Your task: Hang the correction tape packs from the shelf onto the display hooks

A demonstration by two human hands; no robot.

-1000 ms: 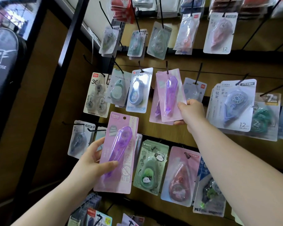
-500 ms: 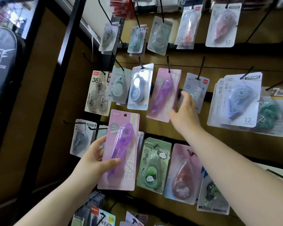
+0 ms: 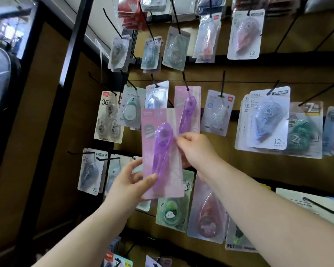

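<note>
Hands steady a purple correction tape pack (image 3: 162, 153) upright, left hand (image 3: 131, 186) gripping its lower edge, right hand (image 3: 198, 151) pinching its side, seemingly to align it with the hook (image 3: 185, 80) holding a matching pack (image 3: 188, 108).

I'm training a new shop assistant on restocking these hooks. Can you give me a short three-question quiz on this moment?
1. True or false: the purple pack in hand already hangs on a hook.
2. Which hand grips that pack's lower edge? A) left hand B) right hand C) neither
3. Fill in: the matching purple pack already hung sits on the hook directly ____ the one in hand.

Key
1. False. It is held in front of the display, its top clear of any hook.
2. A. The left hand holds the bottom with the thumb across the front; the right hand pinches the right edge.
3. Above, slightly to the right.
</note>
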